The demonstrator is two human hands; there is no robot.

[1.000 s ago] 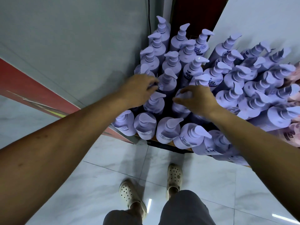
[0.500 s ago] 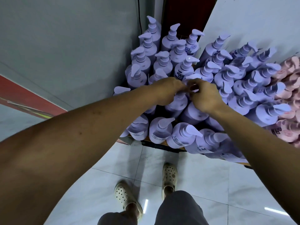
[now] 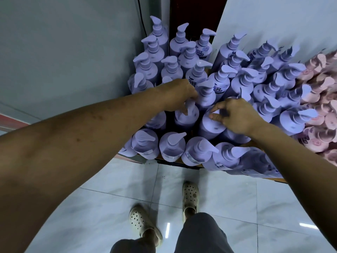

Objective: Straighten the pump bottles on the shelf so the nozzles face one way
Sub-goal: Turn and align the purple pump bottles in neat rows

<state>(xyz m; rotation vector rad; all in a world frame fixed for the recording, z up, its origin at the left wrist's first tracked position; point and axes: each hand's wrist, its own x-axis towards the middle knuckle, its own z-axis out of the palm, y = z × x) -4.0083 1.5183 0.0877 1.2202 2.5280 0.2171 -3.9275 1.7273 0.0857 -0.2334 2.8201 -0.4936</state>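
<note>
**Change.** Half a second ago both my hands met on one pump head in the middle of the purple pump bottles [image 3: 226, 83]. They have now separated and dropped one row nearer. I judge that bottle finished and two new ones started.

**Hand state.**
- Left hand [image 3: 179, 94]: fingers curled down round the pump of the left bottle [image 3: 185, 118]. The exact hold is partly hidden behind my knuckles.
- Right hand [image 3: 237, 115]: thumb and forefinger hooked round the top of the right bottle [image 3: 211, 126]. Its nozzle is covered by my palm, so its heading cannot be read.

**Location.** Both bottles stand side by side in the second row from the near edge of the shelf [image 3: 189, 166], left of centre.

**Progress.** The near row points roughly right. At the far left, several nozzles angle upward or away, so work remains there.

**Surroundings and obstructions.**
- The bottles are packed touching one another, so a turning nozzle may catch a neighbouring pump.
- The tall bottle [image 3: 206, 94] sits just beyond my left fingers and crowds the twist.
- Pink bottles [image 3: 321, 106] fill the right end of the shelf.
- A grey wall [image 3: 73, 52] closes the left side.
- A white panel [image 3: 273, 19] stands behind, on the far right.
- Tiled floor [image 3: 127, 179] lies below.
</note>
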